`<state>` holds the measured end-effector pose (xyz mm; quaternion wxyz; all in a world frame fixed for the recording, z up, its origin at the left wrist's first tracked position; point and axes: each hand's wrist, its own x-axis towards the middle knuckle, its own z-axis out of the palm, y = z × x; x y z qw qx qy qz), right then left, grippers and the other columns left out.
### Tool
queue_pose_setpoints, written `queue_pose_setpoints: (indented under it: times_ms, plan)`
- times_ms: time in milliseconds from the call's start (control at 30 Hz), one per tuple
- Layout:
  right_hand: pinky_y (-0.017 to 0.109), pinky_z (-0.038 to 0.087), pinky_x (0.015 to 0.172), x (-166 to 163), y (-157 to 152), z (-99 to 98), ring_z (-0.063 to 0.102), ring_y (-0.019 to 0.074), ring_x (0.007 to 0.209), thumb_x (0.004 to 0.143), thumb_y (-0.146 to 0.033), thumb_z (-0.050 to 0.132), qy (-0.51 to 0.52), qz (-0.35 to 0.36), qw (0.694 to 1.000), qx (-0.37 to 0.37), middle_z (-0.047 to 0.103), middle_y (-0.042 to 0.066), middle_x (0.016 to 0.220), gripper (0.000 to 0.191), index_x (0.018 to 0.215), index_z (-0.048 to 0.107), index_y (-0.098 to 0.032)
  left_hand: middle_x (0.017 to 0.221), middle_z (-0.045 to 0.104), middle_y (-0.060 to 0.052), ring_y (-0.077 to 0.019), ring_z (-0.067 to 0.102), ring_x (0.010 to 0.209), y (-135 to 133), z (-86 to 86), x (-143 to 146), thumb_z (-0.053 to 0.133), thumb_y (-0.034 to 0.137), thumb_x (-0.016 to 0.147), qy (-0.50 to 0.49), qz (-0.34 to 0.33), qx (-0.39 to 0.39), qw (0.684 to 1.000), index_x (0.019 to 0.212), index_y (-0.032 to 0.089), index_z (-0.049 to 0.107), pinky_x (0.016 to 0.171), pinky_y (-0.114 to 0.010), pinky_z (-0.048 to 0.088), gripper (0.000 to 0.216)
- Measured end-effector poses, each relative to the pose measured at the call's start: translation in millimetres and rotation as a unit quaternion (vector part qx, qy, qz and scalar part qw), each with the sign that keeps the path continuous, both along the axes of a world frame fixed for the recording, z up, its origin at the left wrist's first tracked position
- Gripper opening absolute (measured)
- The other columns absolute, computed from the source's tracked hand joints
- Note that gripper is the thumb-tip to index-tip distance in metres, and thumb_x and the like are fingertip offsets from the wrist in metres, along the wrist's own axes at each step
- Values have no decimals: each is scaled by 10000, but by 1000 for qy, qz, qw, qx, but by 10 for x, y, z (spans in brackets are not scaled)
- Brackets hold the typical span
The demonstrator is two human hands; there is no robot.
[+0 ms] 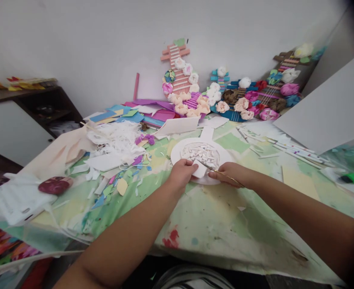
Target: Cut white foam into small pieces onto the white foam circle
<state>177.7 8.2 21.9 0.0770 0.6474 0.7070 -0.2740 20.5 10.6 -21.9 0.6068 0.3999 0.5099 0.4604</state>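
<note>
My left hand pinches a small white piece of card between thumb and fingers. In my right hand is a slim pair of scissors with a gold-coloured handle, its dark blades reaching to the edge of that card. Most of the handle is covered by my fingers. Beneath both hands lies a white guitar-shaped cutout, its neck pointing away from me. Many small white snippets fill the ringed middle of its body.
Left of the cutout are tangled white string, coloured paper scraps, a dark red computer mouse and a white device. Flower-covered guitar models lean on the back wall. Thin white sticks lie right, beside a white panel.
</note>
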Motion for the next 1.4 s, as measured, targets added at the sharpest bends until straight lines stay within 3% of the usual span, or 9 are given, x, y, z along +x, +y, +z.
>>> queue_pose_setpoints:
  times_ms: [167,267,400,533,733,867,1067,1400]
  plan:
    - [234,317,419,98,-59,84,419,113,391,605,-695,231,50,-41,998,4,448,15,424,626,612,531,-146,668,541,-37,-123,533,551,-5,19,-5,587,221,563,-23,-5,-1,1000,710,141,488,490,-256,442,195]
    - [231,325,468,130,-132,143,463,130,487,625,-679,226,59,-26,995,73,514,41,546,601,634,520,-155,754,547,-46,-129,539,614,-21,83,-6,571,205,573,-46,5,1,999,783,153,494,506,-256,453,230]
    - [234,300,481,102,-229,134,471,144,537,611,-681,264,-14,-2,989,150,542,51,625,559,619,505,-176,804,540,-45,-127,528,660,-51,156,-1,561,207,584,-65,10,26,997,842,169,514,492,-224,442,265]
    - [228,284,466,22,-268,96,476,148,541,618,-669,277,-41,-4,988,147,551,55,646,542,659,509,-181,803,546,-46,-120,511,680,-69,146,7,553,250,606,-59,-13,59,996,885,169,540,529,-218,429,291]
    - [231,313,496,5,-266,48,504,166,605,621,-667,278,5,5,995,100,571,68,723,554,721,516,-177,748,553,-15,-86,496,658,-54,67,7,568,251,598,44,-3,116,992,843,184,532,601,-195,385,256]
    - [228,322,508,18,-274,29,510,161,613,634,-662,265,26,-6,995,99,577,67,732,557,737,518,-177,711,549,-4,-81,501,598,-74,66,8,586,272,581,42,-20,103,994,813,187,455,564,-195,379,280]
    - [226,278,453,2,-276,54,482,151,536,636,-670,227,-38,2,992,120,569,59,625,580,611,536,-179,679,552,7,-84,503,541,-120,104,13,581,287,585,17,-22,102,994,797,191,395,501,-190,371,298]
    - [215,249,432,-26,-224,-21,454,126,491,643,-659,233,-39,-2,987,156,541,46,556,574,534,524,-176,572,504,22,-66,463,490,-81,49,21,594,283,561,-1,-11,94,996,674,155,439,467,-176,359,231]
